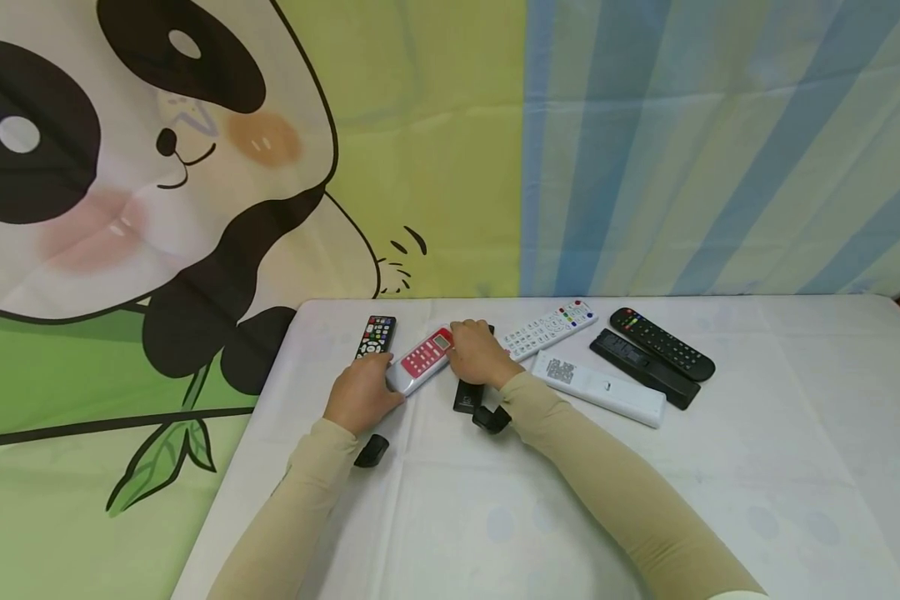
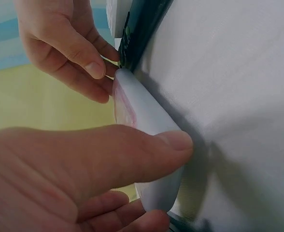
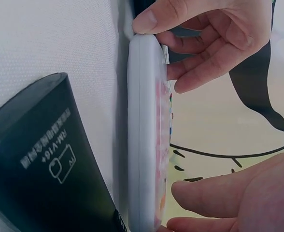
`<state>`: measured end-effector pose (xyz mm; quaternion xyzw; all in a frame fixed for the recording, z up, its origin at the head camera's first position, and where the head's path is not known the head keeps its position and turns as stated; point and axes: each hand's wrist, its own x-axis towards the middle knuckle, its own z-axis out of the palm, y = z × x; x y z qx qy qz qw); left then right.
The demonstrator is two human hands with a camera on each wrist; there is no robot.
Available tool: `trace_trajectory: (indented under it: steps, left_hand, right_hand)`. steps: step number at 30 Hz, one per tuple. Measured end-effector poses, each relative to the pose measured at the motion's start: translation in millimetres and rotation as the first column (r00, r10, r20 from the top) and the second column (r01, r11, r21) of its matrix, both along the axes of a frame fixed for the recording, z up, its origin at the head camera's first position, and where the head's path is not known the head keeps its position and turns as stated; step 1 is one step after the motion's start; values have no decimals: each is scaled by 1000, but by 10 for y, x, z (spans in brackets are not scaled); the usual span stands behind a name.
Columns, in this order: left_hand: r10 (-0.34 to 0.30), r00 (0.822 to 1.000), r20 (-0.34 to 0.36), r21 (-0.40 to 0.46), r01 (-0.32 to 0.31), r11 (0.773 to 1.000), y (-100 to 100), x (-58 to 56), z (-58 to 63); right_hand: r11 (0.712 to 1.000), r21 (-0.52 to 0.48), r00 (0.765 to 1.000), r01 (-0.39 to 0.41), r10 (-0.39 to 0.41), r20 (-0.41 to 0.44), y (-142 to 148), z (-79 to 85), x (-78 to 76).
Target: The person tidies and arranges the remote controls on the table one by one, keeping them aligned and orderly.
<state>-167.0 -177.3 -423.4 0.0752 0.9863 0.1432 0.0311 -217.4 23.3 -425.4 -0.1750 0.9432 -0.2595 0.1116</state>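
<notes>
A white remote control with a red button panel (image 1: 424,355) lies slanted between the two hands. My left hand (image 1: 357,392) pinches its near end. In the left wrist view the left thumb (image 2: 173,141) lies along the remote's white side, fingers on the other side. At the far end my right hand (image 1: 480,352) has its fingertips right at the remote's edge. In the right wrist view the right thumb (image 3: 195,193) stands apart from the remote. Under the right hand is a black remote (image 1: 468,397), its printed back (image 3: 40,159) showing in the right wrist view.
A black remote with coloured buttons (image 1: 376,333) lies beyond the left hand. Right of the hands are a white remote (image 1: 549,329), another white one face down (image 1: 600,389), and two black remotes (image 1: 663,343) side by side. All rest on a white-covered table (image 1: 795,467) before a panda-print cloth.
</notes>
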Motion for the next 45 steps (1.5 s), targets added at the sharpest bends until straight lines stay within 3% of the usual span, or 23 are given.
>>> trace_trajectory:
  steps: [32, 45]
  left_hand:
    - [42, 996, -73, 92, -35, 995, 17, 148, 56]
    - [100, 988, -117, 92, -89, 992, 1, 247, 22]
  right_hand:
    - [996, -81, 999, -29, 26, -33, -98, -5, -99]
    - [990, -132, 998, -50, 46, -34, -230, -26, -135]
